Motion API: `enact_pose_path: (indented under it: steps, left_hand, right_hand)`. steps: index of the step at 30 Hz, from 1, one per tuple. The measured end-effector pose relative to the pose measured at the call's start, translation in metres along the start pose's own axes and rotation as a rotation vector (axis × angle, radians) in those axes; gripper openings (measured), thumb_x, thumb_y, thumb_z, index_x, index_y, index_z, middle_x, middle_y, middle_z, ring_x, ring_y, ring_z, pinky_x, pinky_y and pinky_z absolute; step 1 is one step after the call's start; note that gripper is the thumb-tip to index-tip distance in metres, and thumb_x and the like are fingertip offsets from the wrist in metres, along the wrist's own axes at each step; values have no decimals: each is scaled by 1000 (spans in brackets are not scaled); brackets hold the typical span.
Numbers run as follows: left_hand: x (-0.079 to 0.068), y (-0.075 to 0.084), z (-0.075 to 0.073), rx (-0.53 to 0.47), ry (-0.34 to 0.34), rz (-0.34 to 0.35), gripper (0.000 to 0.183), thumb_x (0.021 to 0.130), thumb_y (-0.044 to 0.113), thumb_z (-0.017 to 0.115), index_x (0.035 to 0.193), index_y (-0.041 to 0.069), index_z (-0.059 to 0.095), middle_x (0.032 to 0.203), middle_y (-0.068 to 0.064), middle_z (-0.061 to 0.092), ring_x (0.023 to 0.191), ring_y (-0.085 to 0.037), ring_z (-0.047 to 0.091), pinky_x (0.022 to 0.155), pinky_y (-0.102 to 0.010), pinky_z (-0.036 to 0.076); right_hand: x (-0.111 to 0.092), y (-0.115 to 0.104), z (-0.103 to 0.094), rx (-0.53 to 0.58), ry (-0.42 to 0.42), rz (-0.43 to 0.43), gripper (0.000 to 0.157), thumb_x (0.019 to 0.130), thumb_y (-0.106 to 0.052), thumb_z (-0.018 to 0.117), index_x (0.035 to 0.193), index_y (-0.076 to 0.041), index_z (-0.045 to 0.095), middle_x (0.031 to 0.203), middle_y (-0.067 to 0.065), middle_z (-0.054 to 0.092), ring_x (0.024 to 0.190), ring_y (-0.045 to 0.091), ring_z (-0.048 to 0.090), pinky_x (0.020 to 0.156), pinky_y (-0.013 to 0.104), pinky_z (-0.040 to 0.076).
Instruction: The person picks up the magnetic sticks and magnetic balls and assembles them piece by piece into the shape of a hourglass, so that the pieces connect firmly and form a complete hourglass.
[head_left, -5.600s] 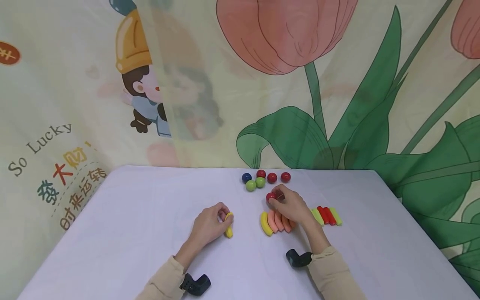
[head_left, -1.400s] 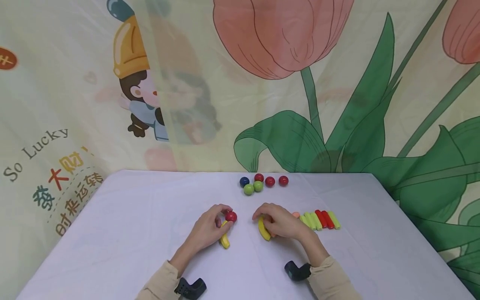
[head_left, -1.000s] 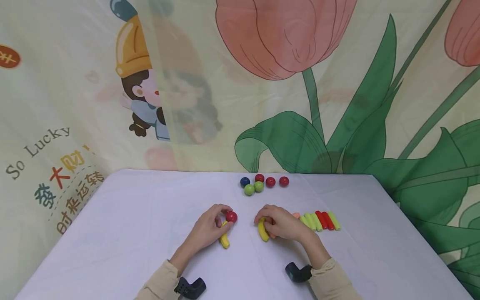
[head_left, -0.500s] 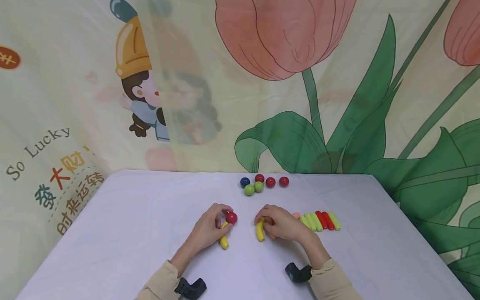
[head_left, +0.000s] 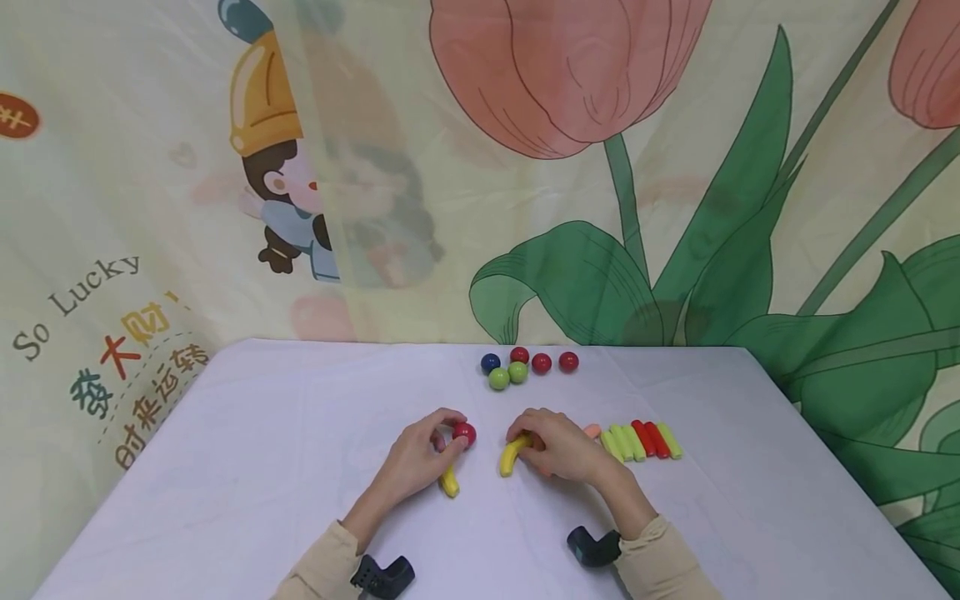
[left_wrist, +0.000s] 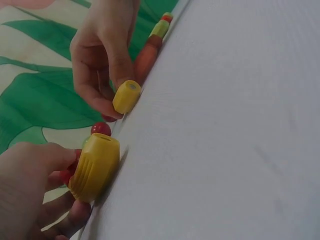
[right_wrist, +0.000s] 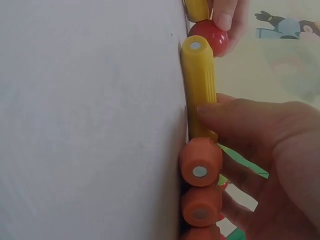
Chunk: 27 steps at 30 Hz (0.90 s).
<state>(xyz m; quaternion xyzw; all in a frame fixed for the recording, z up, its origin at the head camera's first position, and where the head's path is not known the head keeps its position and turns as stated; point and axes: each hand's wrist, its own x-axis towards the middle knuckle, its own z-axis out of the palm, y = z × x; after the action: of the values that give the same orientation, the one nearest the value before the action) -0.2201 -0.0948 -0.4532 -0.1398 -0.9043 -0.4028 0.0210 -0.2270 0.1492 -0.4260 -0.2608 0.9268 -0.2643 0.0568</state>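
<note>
My left hand (head_left: 415, 452) pinches a glossy red ball (head_left: 465, 434) between thumb and fingers. A yellow curved magnetic rod (head_left: 449, 482) stretches from below that ball toward me; whether they touch is hidden by the thumb. To the right, my right hand (head_left: 558, 446) pinches a second yellow curved magnetic rod (head_left: 512, 457), its near end pointing down-left. A metal disc shows in this rod's tip in the right wrist view. Beside it lie several orange rods (right_wrist: 200, 162), mostly covered by the right hand in the head view.
Short light-green rods (head_left: 623, 442) and red rods (head_left: 650, 439) lie in a row right of my right hand. Farther back are red balls (head_left: 542, 362), green balls (head_left: 499, 378) and a blue ball (head_left: 491, 362) on the white-covered table (head_left: 300, 433). A printed cloth hangs behind.
The red ball moved from my right hand to my left, by the yellow rod. My right hand then took hold of the other yellow rod, whose near end has swung left.
</note>
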Motion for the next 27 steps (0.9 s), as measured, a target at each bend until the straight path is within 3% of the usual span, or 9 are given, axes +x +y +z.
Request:
enact_pose_path:
  steps: [10,19,27]
  left_hand:
    - [2,1,0,-12,24,29,34,79,21,76,110,25,60,100,7,60,74,-10,48,58,-17,40]
    - [2,0,-1,-13,11,50,34,79,21,76,110,26,62,96,9,56,76,-10,48,59,-17,41]
    - [2,-1,1,-28,12,72,34,78,18,76,109,26,65,92,8,53,75,-10,47,60,-18,41]
  right_hand:
    - [3,-1,3,-34,53,25,22,84,-18,71,105,-23,65,93,-13,58,83,6,51,77,24,48]
    - [6,-3,6,-29,83,75,20,84,-20,71,103,-22,65,88,-12,58,78,7,51,69,20,47]
    - [9,-5,9,-31,128,120,23,85,-21,70,107,-19,65,90,-10,59,78,6,52,73,24,48]
